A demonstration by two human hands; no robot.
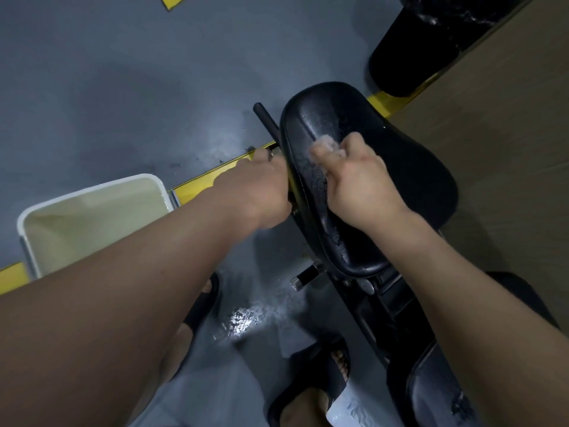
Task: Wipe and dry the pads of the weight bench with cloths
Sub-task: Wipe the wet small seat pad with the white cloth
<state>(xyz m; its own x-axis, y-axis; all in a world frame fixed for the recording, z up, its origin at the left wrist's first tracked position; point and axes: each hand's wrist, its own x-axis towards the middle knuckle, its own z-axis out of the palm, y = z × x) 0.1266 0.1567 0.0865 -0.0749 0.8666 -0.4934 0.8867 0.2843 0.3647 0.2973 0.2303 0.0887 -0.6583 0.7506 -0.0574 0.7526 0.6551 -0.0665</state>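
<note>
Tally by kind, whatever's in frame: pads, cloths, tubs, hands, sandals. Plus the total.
Black pads: 3: seat pad, upper pad, lower pad
Cloths: 1: cloth, held by the right hand
Tubs: 1: white tub
Hands: 2: left hand, right hand
Sandals: 2: left sandal, right sandal
Total: 9

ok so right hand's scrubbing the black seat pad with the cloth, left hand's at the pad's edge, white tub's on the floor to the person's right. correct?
One thing is off: the white tub sits on the floor to the person's left, not right, as the head view shows. The rest holds: the right hand works the cloth on the black seat pad, and the left hand is at the pad's edge.
</note>
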